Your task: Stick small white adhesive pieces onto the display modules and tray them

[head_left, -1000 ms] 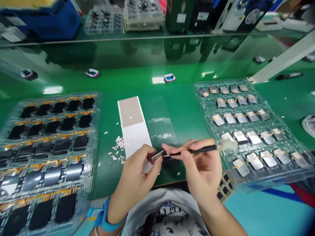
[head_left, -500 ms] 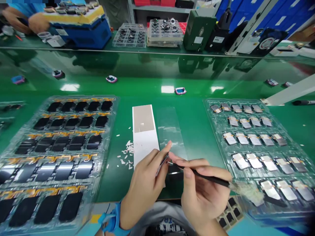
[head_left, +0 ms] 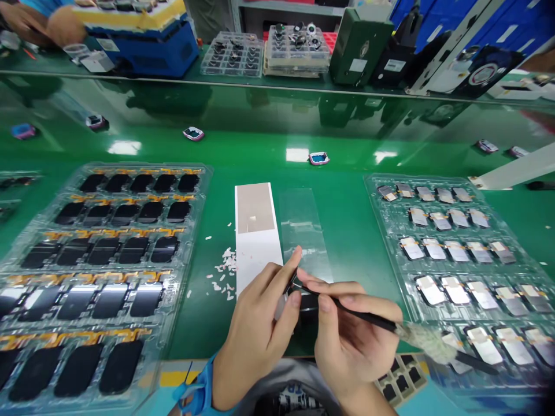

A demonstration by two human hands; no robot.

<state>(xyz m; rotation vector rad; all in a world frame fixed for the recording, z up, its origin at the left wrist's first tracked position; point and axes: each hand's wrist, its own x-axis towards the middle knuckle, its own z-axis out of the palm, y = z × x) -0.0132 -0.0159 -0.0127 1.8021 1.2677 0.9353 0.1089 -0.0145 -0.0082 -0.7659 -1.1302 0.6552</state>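
Head view: you are working over a glossy green workbench [head_left: 260, 153], with a clear plastic blister tray of black panels with gold ribbon strips [head_left: 197, 231] on your left and a clear plastic blister tray of silver-backed modules with yellow tape [head_left: 372, 199] on your right, while a co-worker's hand [head_left: 65, 26] shows at the far top left. Between the trays lie a long white paper strip [head_left: 254, 254] topped by a beige film patch [head_left: 254, 207], a clear plastic film strip [head_left: 303, 231] just beside it, and a loose scatter of small white paper scraps [head_left: 226, 261] just left of the paper. Your left hand [head_left: 255, 329] is closed in a narrow pinch on a thin dark part [head_left: 289, 283], held over the lower end of the paper strip; your fingers hide most of its shape. Your right hand [head_left: 355, 329] grips a slender black-handled pick [head_left: 368, 316] like a pen, with a fluffy white tuft [head_left: 427, 342] at its far end. Its fine tip sits at that part, though the contact is too small to tell. Keep both wrists low, brace your hands against each other, and steer the tip with small finger movements.
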